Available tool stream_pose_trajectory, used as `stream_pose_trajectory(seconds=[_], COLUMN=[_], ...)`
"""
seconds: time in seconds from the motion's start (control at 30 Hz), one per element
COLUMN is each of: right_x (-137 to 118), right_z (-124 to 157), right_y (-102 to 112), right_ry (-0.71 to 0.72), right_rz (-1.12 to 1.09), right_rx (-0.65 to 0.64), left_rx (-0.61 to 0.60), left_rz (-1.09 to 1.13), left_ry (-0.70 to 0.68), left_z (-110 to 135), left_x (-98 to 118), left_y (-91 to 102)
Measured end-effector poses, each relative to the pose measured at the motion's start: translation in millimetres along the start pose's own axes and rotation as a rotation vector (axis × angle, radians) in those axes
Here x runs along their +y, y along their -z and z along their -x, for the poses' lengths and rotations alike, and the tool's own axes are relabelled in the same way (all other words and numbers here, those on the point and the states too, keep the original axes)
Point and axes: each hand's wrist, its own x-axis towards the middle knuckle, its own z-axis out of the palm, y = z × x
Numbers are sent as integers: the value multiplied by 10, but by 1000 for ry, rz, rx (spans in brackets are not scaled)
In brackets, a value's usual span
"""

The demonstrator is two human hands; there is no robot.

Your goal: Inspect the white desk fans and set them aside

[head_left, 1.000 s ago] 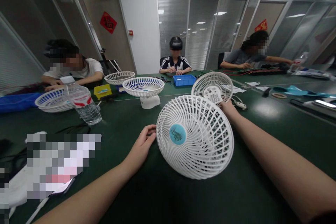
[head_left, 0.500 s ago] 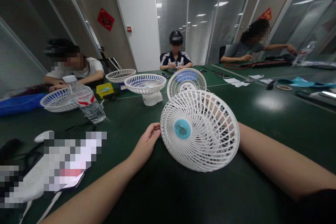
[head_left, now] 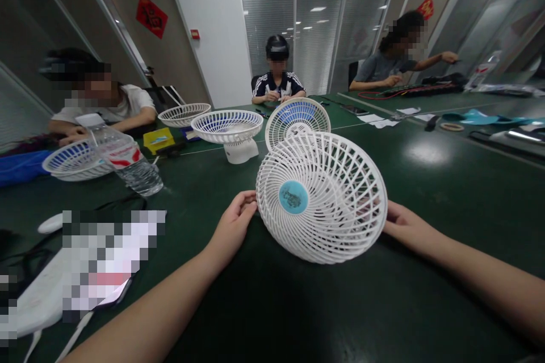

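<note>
A white fan grille (head_left: 340, 204) with spiral slats and a blue round centre badge (head_left: 293, 197) faces me, tilted, in the middle of the head view. At its left rim is my left hand (head_left: 238, 212), thumb and fingers closed on the edge. My right hand (head_left: 400, 221) grips the opposite rim, with its fingertips partly hidden behind the slats. Just behind stands another round fan grille (head_left: 275, 125), blue showing through its upper part. To the left of that, a white fan grille (head_left: 225, 135) lies face up on a white base (head_left: 240, 151).
A water bottle (head_left: 128, 159) stands tilted-looking at left, before another grille (head_left: 63, 164). A yellow box (head_left: 158, 140) sits beyond. Blurred-out papers (head_left: 114, 255) and cables lie near my left arm. Three people sit around the green table (head_left: 426, 193); paper scraps (head_left: 372, 119) lie at right.
My right hand has come out from behind the grille to its right rim. My left hand keeps its hold at the left rim. The whole view has shifted slightly.
</note>
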Motion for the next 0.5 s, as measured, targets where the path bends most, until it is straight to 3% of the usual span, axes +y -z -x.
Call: stream_pose_trajectory(seconds=[0.1,0.23,0.33,0.5], right_x=[-42,-137,-178,-206], right_z=[78,78,77,89], right_y=[-34,-91,-125,-168], right_ry=[218,389,430,365], right_rz=[383,585,645,603], right_rx=[-116,-140,-126,-103], left_rx=[9,15,16,11], left_rz=[-2,-9,-13,-25], left_ry=[5,2,-7,-21], left_z=[-8,-12,-18,-22], left_x=[-5,-14,-31,-40], left_y=[-1,1,4,2])
